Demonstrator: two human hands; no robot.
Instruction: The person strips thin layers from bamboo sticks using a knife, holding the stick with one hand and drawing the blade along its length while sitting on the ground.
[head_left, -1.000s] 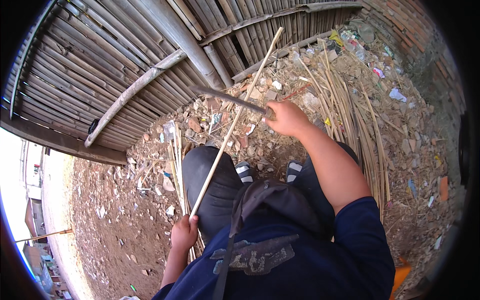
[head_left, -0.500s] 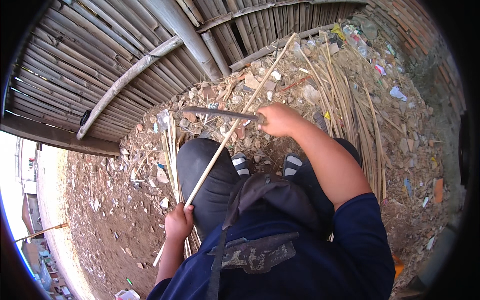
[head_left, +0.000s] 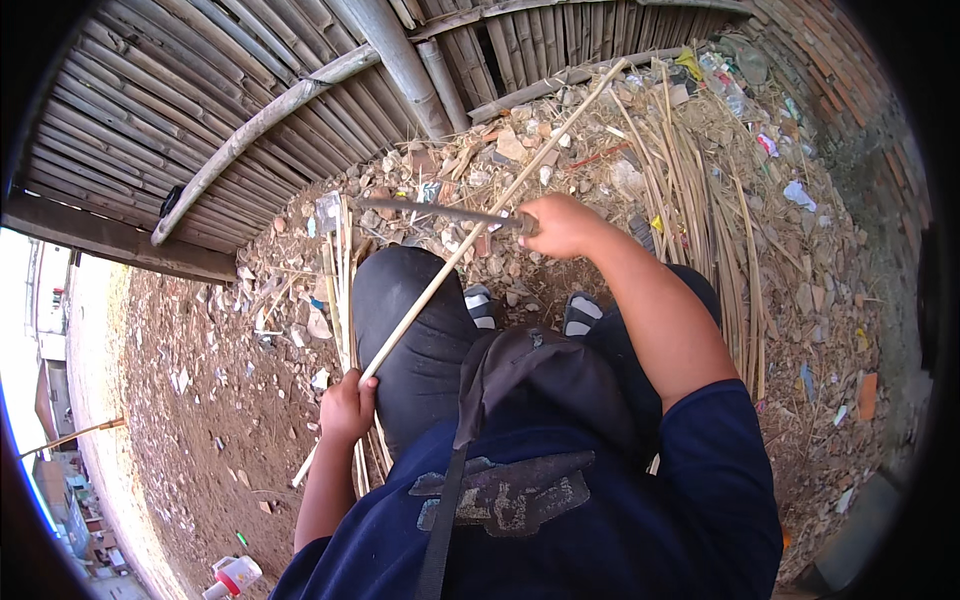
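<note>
My left hand (head_left: 347, 408) is closed around a long, pale bamboo strip (head_left: 424, 303) close to its lower end, beside my left knee. The strip slants up and away to the right, passing over my left thigh. In my closed right hand (head_left: 565, 226) is a knife with a long dark blade (head_left: 425, 208), held out in front of my knees. Its blade points left and crosses the strip near the handle; whether its edge is cutting in, I cannot tell.
A bundle of split bamboo strips (head_left: 700, 210) lies at the right, with several more strips (head_left: 341, 290) beside my left knee. Rubble and litter cover the ground. A bamboo slat wall (head_left: 210, 100) stands ahead, a brick wall (head_left: 835, 70) far right. A red-and-white plastic container (head_left: 236, 574) sits lower left.
The whole view has shifted slightly, bringing more of the red-and-white container into sight at the lower left. Both hands keep their holds, and blade and strip still cross.
</note>
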